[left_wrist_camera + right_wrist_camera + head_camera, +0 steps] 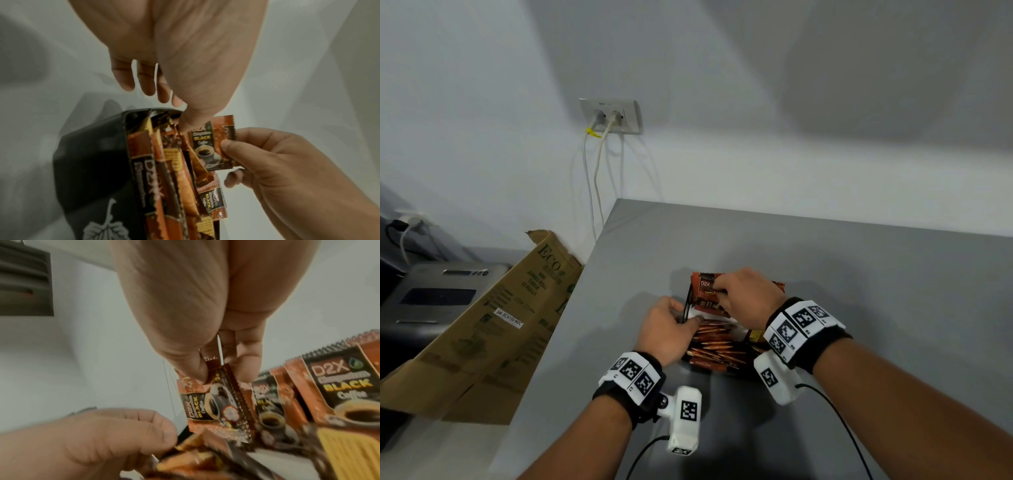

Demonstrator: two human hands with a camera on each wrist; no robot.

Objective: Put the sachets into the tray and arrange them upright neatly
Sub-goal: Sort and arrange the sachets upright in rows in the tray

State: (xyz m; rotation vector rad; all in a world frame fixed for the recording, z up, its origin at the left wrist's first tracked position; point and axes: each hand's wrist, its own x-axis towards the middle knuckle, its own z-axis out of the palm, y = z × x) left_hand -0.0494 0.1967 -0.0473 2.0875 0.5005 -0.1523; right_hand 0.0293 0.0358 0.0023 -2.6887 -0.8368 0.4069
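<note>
A black tray (686, 308) (92, 162) sits on the grey table (859, 274), packed with orange coffee sachets (714, 342) (164, 178). Some lie slanted near me, and a few stand upright at the far end (703, 286) (339, 386). My right hand (720, 290) (222, 374) pinches one sachet (213, 144) (205, 410) by its top edge, upright over the tray's far part. My left hand (686, 313) (183, 113) grips the tray's left wall. Its fingers are outside and its thumb (193, 120) presses in against the sachets.
The table's left edge drops off just beyond the tray; a brown cardboard box (493, 315) leans there beside a grey machine (438, 294). A wall socket (611, 116) with hanging cables is behind. Bare grey tabletop stretches to the right and far side.
</note>
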